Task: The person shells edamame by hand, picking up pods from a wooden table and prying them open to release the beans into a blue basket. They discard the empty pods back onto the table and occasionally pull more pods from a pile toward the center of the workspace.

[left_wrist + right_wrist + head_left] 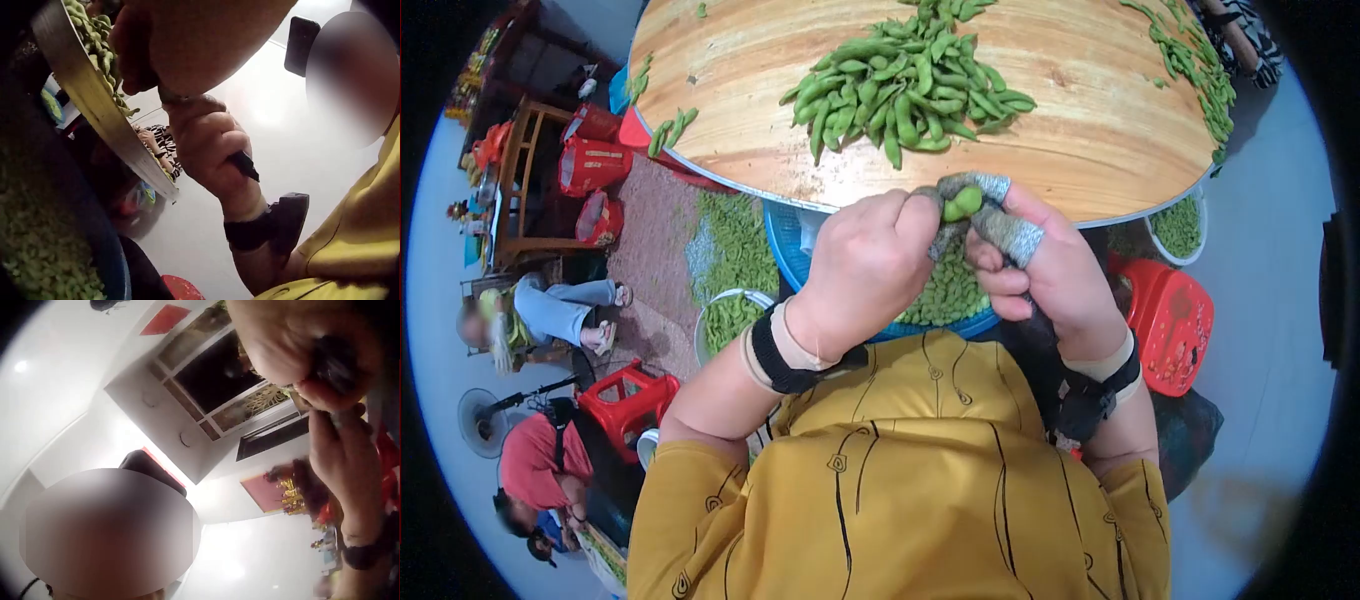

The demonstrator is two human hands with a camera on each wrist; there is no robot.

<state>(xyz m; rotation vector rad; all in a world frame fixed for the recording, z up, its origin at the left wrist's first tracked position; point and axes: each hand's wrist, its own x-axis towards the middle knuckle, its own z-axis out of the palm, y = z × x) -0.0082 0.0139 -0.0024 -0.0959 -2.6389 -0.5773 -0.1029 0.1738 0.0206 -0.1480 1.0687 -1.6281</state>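
In the head view, a green edamame pod [962, 203] is held between both hands over the table's near edge. My left hand [868, 255] pinches its left end with curled fingers. My right hand [1055, 265] grips it from the right, with grey wrappings on the thumb and a finger. A black pointed piece [244, 165] sticks out of the right fist in the left wrist view; I cannot tell what it is. Beyond the hands, a heap of edamame pods [890, 85] lies on the wooden table [730, 120]. Below them, shelled beans [945, 290] fill a blue basket [785, 240].
Pods on the floor [735, 240] and a white bucket of pods [730, 320] are to the left. A red stool [1165, 325] stands to the right, near a white bowl of beans [1180, 228]. Other people [550, 460] sit at the left.
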